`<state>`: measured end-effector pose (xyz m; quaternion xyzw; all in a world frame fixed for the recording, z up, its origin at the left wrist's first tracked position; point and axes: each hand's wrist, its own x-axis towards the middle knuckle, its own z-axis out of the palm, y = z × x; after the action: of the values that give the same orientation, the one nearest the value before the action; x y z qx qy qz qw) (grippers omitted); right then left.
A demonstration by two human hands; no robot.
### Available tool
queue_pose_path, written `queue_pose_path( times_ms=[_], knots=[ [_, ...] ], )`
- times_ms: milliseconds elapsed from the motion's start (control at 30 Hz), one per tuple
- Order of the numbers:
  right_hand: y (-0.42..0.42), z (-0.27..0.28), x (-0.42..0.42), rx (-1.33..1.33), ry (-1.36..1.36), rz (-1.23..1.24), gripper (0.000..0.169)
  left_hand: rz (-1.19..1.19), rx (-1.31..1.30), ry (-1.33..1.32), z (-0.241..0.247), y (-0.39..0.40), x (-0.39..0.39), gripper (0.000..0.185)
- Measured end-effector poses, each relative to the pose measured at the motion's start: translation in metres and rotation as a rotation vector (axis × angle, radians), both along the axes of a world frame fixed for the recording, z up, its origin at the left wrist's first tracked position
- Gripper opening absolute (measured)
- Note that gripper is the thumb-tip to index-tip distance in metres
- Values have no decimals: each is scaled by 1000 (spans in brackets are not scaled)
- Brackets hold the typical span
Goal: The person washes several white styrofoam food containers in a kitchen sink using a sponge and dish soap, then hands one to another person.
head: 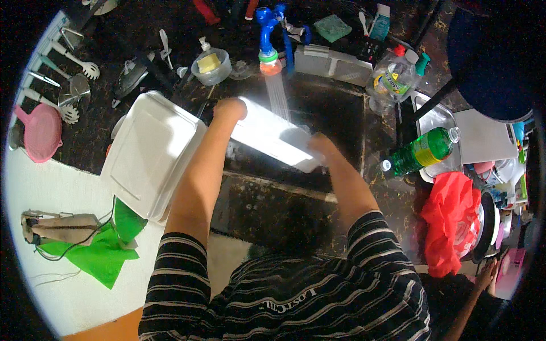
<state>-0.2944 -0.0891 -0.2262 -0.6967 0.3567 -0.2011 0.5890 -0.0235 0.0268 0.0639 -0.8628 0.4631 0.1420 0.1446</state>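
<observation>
Between my two hands a white rectangular board or lid [264, 128] is held over the dark sink; glare hides its exact kind. My left hand [230, 109] grips its upper left end. At its lower right end my right hand [323, 147] holds on, blurred. Water runs from a blue faucet [267, 36] with an orange and green shower nozzle [270, 64] and falls onto or just behind the white piece. Beside my left forearm stands a large white plastic container with its lid [147, 149].
A bowl with a pump bottle and yellow sponge [209, 63] sits behind the sink. To the right are clear plastic bottles [392, 81], a green bottle [422, 151], a metal tray [426, 106] and a red plastic bag [448, 226]. Another person's arm [473, 298] shows at lower right.
</observation>
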Motion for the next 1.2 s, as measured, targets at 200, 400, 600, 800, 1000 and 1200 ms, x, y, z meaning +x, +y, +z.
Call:
queue_pose_path(
  times_ms=[200, 400, 600, 800, 1000, 1200],
  knots=[
    [-54, 104, 6, -561, 1100, 631, 28, -26, 189, 188, 15, 24, -20, 24],
    [13, 307, 15, -243, 700, -23, 20, 193, 22, 518, -93, 53, 12, 25],
    [49, 333, -1, -840, 532, -247, 42, 42, -384, 681, -220, 13, 19, 53],
    [127, 323, -20, -773, 150, -478, 49, 333, -790, 983, -212, -7, -16, 50],
    [150, 307, -32, -1144, -65, -615, 28, 535, -568, 1504, -173, -33, -62, 29],
    [165, 295, -37, -1096, -123, -701, 26, 456, -741, 1464, -162, -44, -74, 28]
  ],
)
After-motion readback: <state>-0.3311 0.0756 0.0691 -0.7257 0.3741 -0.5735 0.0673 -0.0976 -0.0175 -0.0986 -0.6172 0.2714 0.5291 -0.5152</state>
